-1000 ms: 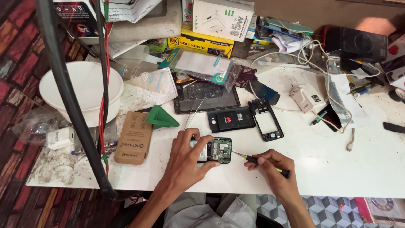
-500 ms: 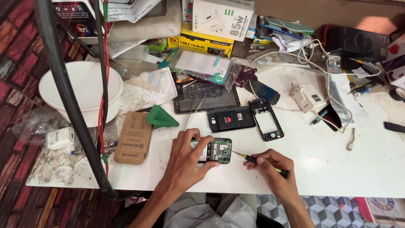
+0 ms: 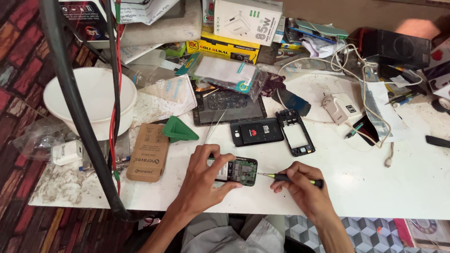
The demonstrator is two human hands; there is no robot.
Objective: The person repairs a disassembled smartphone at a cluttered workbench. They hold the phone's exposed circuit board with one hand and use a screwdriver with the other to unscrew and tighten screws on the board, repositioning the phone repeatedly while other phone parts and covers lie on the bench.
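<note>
Head view: left hand clamps an opened phone, green board exposed, flat on the white surface, near its front edge. Right hand pinches a thin screwdriver, tip touching the phone's right end. Just behind the phone: black back cover and empty phone frame. Left of the phone, a brown cardboard box and green wedge. White bowl farther left.

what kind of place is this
Most likely a small phone repair bench. The left hand steadies an opened phone with its circuit board bare, the right hand holds a screwdriver to it, and a loose phone frame lies on the white table.
</note>
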